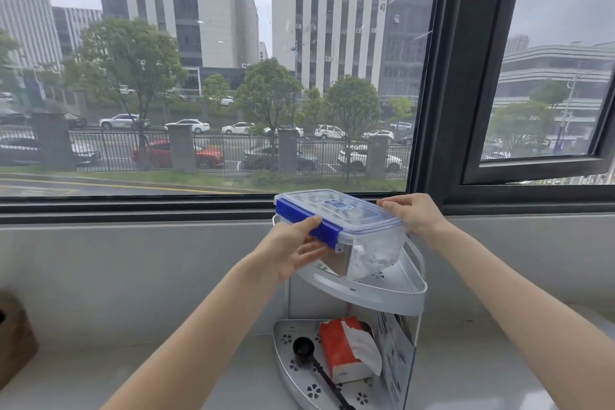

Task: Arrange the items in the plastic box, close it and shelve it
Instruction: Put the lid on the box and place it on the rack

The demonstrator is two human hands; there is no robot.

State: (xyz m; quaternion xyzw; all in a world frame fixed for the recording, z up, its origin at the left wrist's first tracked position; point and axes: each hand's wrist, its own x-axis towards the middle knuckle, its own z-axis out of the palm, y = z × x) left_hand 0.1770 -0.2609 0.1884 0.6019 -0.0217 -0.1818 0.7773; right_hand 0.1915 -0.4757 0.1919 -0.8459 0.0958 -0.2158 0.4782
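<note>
A clear plastic box (367,250) with a lid and blue side clips is held tilted just above the top tier (382,293) of a white corner shelf. Its lid is on, and the blue clip on the left side is folded down. My left hand (293,248) grips the box's near left side at the blue clip. My right hand (411,213) holds its far right end. Pale crumpled contents show through the clear wall. Whether the box's bottom touches the tier I cannot tell.
The shelf's lower tier (289,373) carries an orange tissue pack (346,349) and a black scoop (304,351). The shelf stands on a grey windowsill counter (133,373) against a large window. A brown object (13,336) sits at the far left.
</note>
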